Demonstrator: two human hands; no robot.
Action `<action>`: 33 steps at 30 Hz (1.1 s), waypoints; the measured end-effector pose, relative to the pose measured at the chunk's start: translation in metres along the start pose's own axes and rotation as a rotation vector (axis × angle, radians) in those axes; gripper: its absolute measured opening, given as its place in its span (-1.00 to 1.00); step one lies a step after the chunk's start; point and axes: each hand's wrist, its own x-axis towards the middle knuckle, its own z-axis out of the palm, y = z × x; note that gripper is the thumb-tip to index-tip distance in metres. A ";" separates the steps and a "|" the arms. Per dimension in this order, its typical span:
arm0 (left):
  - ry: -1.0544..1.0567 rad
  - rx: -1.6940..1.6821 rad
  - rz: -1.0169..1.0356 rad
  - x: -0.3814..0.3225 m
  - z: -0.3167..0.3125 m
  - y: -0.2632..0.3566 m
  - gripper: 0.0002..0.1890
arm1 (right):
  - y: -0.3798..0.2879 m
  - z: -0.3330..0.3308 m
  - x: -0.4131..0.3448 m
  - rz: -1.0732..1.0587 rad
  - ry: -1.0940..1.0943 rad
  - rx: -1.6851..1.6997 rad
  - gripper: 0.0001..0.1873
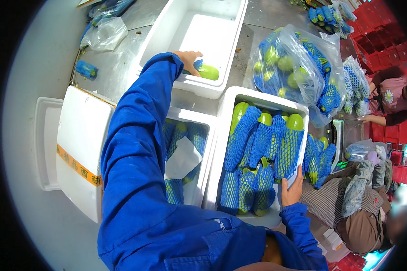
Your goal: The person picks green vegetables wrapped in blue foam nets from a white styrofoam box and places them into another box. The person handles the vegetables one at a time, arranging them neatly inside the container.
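Observation:
My left hand (190, 62) reaches into a white foam box (143, 56) at the top and grips a green zucchini (209, 71) in a blue foam net at the near end. Otherwise that box shows only its bare sunlit floor. My right hand (292, 188) holds the right wall of a second white foam box (267, 96), its thumb on the inner side. Inside lie two rows of netted zucchini (247, 142). My blue left sleeve partly covers a third foam box (208, 123), where more netted zucchini lie under a piece of white paper (183, 158).
A clear plastic bag (300, 73) of zucchini stands at the right, near loose netted ones (318, 159) and a scale (339, 145). A taped foam box (79, 135) and a netted zucchini (86, 69) are at the left. Two people (390, 95) (359, 200) work at the right.

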 end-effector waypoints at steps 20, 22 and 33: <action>1.079 -0.620 -0.202 -0.288 0.176 0.008 -0.81 | 0.017 0.007 -0.004 -0.157 0.060 0.150 -0.31; 1.022 -0.746 -0.348 -0.320 0.236 0.009 -0.81 | 0.020 0.008 -0.004 -0.185 0.079 0.152 -0.31; 0.633 -0.674 -0.630 -0.368 0.388 0.023 -0.20 | 0.034 0.019 0.001 -0.230 0.094 0.161 -0.30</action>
